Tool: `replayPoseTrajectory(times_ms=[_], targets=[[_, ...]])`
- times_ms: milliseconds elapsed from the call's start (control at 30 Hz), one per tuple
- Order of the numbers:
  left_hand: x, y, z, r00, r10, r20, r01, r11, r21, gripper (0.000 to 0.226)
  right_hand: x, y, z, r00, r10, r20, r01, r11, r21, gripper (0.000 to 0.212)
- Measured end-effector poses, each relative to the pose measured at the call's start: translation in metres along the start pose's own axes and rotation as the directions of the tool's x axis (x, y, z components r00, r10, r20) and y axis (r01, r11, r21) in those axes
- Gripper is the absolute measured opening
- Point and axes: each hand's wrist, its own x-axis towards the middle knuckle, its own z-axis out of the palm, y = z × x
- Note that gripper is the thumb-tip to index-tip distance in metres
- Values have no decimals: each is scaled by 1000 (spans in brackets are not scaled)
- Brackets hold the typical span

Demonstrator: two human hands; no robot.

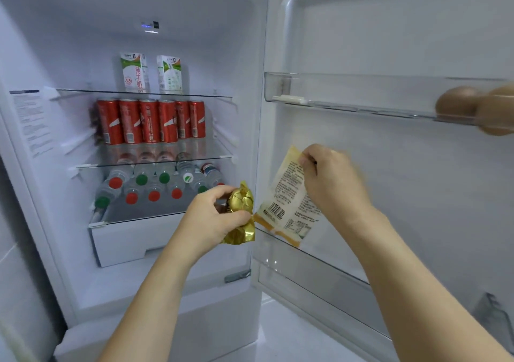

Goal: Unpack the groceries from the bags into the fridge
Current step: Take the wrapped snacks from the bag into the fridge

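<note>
Fridge (41, 222), door open. Middle shelf: six red cans (150, 121). Bottom shelf: water bottles (155, 185) lying down. Top shelf: two milk cartons (151, 73). Lower door bin (314, 267): printed snack packet (289, 203), top pinched by right hand (331, 178). Left hand (214, 217) grips gold foil packet (241, 214) before the compartment. Upper door bin: eggs (459, 104).
</note>
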Motion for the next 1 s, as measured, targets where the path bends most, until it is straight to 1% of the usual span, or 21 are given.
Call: replayPoseTrajectory(times_ms=[133,233,333,433,500,667,833,933,1000], targets=[[4,-3,18,1000,-11,-4,12,1000,12,39,6,17,15,993,-27,117,39,994,-103,24],[6,-11,24,999,-35,-11,35,999,18,41,13,29,28,970,-68,232,92,991,-95,22],[8,-17,26,997,-71,-18,71,997,25,48,23,36,42,909,-97,404,129,990,-55,20],[13,-21,26,995,-84,-48,85,996,33,47,32,38,57,839,-169,517,206,978,-14,17],[17,-23,27,994,-91,-68,93,995,24,45,37,37,66,814,-203,544,244,970,-3,19],[19,-26,32,991,-112,-67,112,994,0,49,44,35,82,792,-262,551,289,957,39,22],[22,-26,29,991,-102,-88,105,994,33,43,50,35,80,693,-290,660,238,956,171,23],[24,-26,26,990,-100,-104,105,994,44,42,53,36,80,649,-281,707,250,956,151,23],[25,-26,25,988,-102,-117,109,992,56,41,54,34,85,656,-307,689,298,945,137,23]])
